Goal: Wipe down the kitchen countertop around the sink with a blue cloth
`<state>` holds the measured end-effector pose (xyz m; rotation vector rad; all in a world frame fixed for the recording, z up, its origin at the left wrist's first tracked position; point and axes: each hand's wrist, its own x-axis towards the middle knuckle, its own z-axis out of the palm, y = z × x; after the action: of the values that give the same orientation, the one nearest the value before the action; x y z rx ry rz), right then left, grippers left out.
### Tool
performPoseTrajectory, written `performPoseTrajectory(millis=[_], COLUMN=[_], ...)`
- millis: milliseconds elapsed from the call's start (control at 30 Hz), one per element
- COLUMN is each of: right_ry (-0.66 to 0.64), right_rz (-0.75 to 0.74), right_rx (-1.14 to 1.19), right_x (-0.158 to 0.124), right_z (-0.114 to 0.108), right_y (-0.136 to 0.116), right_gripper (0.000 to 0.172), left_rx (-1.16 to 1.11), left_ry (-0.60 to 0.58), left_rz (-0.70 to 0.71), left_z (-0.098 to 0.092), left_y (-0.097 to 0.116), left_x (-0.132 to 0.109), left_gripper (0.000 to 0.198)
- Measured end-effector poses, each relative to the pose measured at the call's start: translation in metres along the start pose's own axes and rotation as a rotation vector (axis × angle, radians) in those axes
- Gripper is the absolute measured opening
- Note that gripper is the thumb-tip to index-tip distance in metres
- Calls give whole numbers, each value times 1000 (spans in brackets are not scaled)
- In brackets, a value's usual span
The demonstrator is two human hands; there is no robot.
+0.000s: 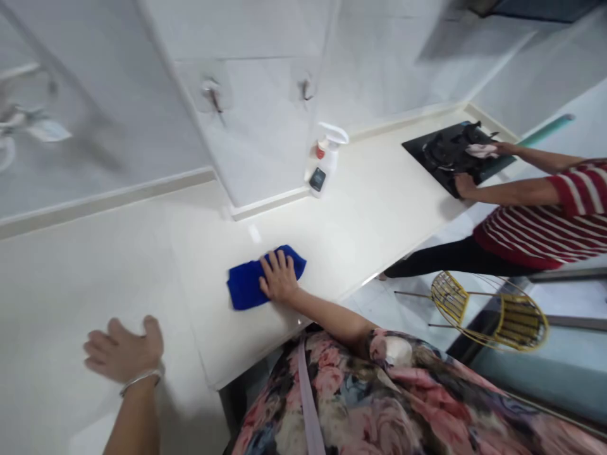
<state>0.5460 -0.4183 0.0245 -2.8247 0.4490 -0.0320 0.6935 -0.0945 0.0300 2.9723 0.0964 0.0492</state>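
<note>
A folded blue cloth (247,284) lies on the white countertop (370,208), in front of the wall's corner. My right hand (279,276) is over the cloth's right part, pressing it to the counter, with the fingers bent onto it. Some of the cloth is hidden beneath my palm. Off to the left, my left hand (126,351) has its fingers spread and holds nothing. It wears a bangle and is over the counter's left part; whether the palm touches the surface I cannot tell.
A spray bottle (327,161) stands against the wall. Farther right, a person in a striped shirt (535,215) has both hands at a black gas hob (441,155), one with a pale cloth (481,150). A yellow woven chair (493,313) stands on the floor. Hooks (212,93) are on the wall.
</note>
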Motion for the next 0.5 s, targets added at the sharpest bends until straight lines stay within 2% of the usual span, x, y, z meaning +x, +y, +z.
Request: performPoseTrajectory(millis=[100,200,367,500], right_ry=[6,11,85,112], right_rz=[-187,-235,35,216], right_rx=[49,68,-33,-148], right_x=[-42,-82,-131,-155], right_z=[2,-6,-29,-47], right_y=[19,67,158,222], right_gripper=[64,61,61,57], left_rx=[-34,-56,-131,-31], left_ry=[13,11,55,31], left_rz=[-25,-31,-2,25], left_z=[7,11,15,13], left_y=[0,-1,-4,-2], left_x=[3,1,-4,-4], left_gripper=[92,90,86,89])
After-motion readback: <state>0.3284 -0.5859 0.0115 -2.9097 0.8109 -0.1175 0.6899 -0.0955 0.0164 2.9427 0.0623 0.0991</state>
